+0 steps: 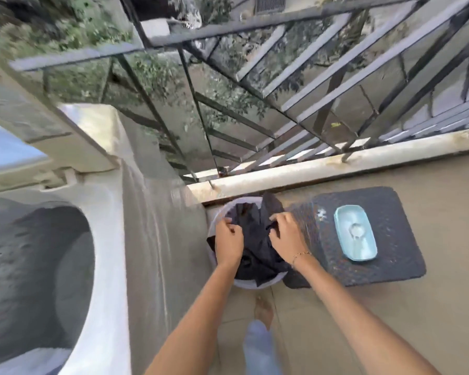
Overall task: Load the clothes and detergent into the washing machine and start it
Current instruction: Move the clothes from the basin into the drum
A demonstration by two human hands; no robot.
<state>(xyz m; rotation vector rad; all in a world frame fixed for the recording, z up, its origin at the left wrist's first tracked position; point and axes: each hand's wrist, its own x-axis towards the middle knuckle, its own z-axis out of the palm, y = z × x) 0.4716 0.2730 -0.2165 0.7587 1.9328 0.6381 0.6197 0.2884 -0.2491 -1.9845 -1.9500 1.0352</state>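
A round pale bucket (251, 284) stands on the floor against the balcony ledge, filled with dark clothes (255, 239). My left hand (228, 239) grips the cloth at the bucket's left side. My right hand (284, 234) grips the same dark cloth at the right side. The top-loading washing machine (106, 239) is at the left with its lid up and its grey drum (33, 266) open. A light blue container (355, 234) holding white detergent powder and a scoop sits on a dark mat to the right.
The dark mat (390, 253) lies on the tiled floor right of the bucket. A metal railing (282, 104) runs above the low ledge (336, 163). My bare foot (263, 309) stands just below the bucket.
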